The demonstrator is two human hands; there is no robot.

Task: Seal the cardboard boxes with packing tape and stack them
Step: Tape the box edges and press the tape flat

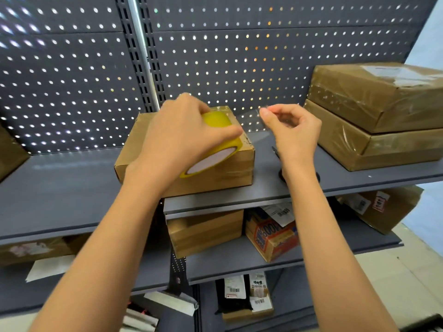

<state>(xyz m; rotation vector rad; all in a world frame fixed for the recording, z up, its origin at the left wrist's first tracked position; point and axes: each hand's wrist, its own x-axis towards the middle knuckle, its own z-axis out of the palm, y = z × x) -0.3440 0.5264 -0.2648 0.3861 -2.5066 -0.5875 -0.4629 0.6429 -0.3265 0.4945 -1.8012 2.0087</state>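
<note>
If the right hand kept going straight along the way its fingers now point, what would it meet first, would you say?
The right hand points leftward, pinching the clear tape strip. Straight on, it would probably first meet the yellow tape roll held by the left hand, though depth is unclear.

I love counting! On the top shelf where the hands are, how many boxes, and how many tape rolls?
Cardboard boxes: 3, one under the hands and two stacked at right
Tape rolls: 1
Total: 4
A brown edge at far left may be another box.
</note>
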